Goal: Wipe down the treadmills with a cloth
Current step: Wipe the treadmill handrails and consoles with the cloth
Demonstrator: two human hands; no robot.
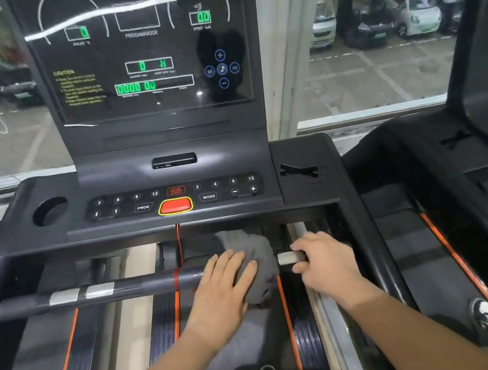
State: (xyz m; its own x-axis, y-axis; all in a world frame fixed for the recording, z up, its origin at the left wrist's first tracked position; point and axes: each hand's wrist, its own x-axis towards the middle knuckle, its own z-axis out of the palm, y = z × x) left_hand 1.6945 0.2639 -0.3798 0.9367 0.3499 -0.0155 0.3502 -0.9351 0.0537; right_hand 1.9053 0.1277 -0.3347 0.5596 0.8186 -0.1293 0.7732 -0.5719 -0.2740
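Two treadmills are in view: the near treadmill (308,195) and a second treadmill (402,236) on the right, cut off by the edge. One grey cloth (257,244) lies over the handlebar (132,286), whose long axis runs left to right. The left hand (221,283) presses flat on the cloth with straight fingers and hides part of it. The right hand (325,259) grasps the handlebar just beside the cloth.

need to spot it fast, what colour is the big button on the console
The button is red, rimmed yellow; head view.
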